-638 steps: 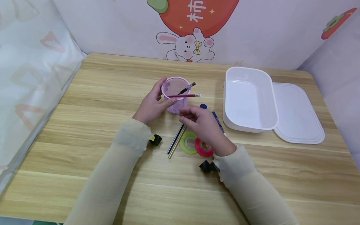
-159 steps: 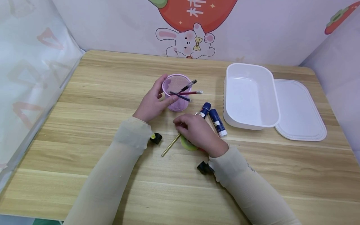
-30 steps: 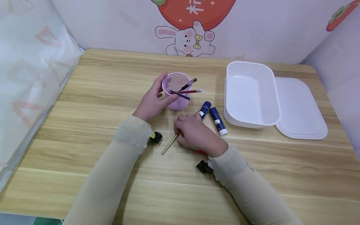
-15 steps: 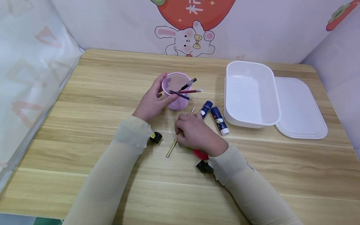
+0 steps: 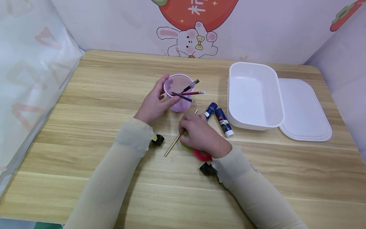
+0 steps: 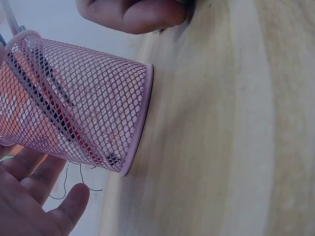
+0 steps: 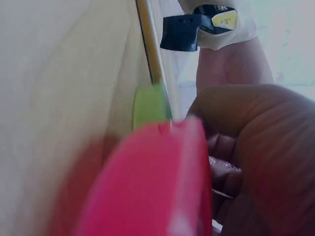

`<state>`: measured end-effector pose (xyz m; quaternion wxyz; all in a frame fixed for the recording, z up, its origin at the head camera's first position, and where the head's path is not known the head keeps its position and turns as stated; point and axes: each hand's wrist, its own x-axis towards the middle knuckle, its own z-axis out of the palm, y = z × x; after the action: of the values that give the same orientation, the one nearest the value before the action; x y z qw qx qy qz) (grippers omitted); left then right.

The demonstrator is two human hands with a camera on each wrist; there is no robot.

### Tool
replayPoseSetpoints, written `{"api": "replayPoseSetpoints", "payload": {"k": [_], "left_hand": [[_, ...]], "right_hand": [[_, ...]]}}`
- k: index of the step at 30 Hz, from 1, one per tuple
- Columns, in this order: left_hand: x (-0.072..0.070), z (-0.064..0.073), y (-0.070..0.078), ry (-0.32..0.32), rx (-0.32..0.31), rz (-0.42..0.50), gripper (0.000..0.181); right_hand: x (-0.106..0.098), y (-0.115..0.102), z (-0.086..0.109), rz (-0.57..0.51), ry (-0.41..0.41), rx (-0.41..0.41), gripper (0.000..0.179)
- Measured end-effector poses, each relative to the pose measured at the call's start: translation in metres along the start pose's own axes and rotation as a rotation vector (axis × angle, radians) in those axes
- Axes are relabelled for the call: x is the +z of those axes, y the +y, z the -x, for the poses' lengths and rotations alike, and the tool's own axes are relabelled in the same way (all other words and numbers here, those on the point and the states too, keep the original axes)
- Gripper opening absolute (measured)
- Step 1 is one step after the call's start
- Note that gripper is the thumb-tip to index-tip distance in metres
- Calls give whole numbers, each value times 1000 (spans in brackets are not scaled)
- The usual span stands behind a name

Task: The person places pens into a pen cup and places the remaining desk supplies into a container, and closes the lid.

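Note:
My left hand (image 5: pixel 154 103) grips the pink mesh pen holder (image 5: pixel 179 106), thumb at the near rim and fingers around its far side. In it lean a black pen (image 5: pixel 191 86), a red pencil (image 5: pixel 195 93) and a dark pencil (image 5: pixel 186 97). My right hand (image 5: pixel 201 133) has its fingers curled at the middle of a gold pencil (image 5: pixel 172 146), seeming to pinch it; the fingertips are partly hidden. Beneath that hand lie a green tape roll (image 7: pixel 149 105) and a red tape roll (image 5: pixel 202 155), both partly covered.
Two blue glue sticks, one (image 5: pixel 211 109) just beyond the right hand and another (image 5: pixel 224 123) beside it, lie on the wooden table (image 5: pixel 171 194). A white plastic box (image 5: pixel 254 95) stands to the right, its lid (image 5: pixel 303 109) flat behind it. Black camera mounts sit at both wrists.
The gold pencil has shifted slightly under the right fingers, and the glue sticks have been nudged a little right. Earlier, a dark pencil went into the pen holder. The left hand stays put.

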<state>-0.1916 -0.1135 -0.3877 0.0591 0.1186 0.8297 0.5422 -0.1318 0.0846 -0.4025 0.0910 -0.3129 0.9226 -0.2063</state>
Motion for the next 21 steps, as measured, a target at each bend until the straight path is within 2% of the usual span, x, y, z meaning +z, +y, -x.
{"api": "replayPoseSetpoints", "payload": {"k": [6, 15, 21], "left_hand": [[-2, 1, 0, -5, 5, 2, 89], [-1, 0, 1, -2, 0, -6, 90], [0, -1, -2, -2, -7, -8, 90]], "right_hand": [[1, -8, -1, -26, -7, -80, 11], [5, -15, 0, 105, 7, -136, 10], [6, -15, 1, 146, 7, -167, 10]]}}
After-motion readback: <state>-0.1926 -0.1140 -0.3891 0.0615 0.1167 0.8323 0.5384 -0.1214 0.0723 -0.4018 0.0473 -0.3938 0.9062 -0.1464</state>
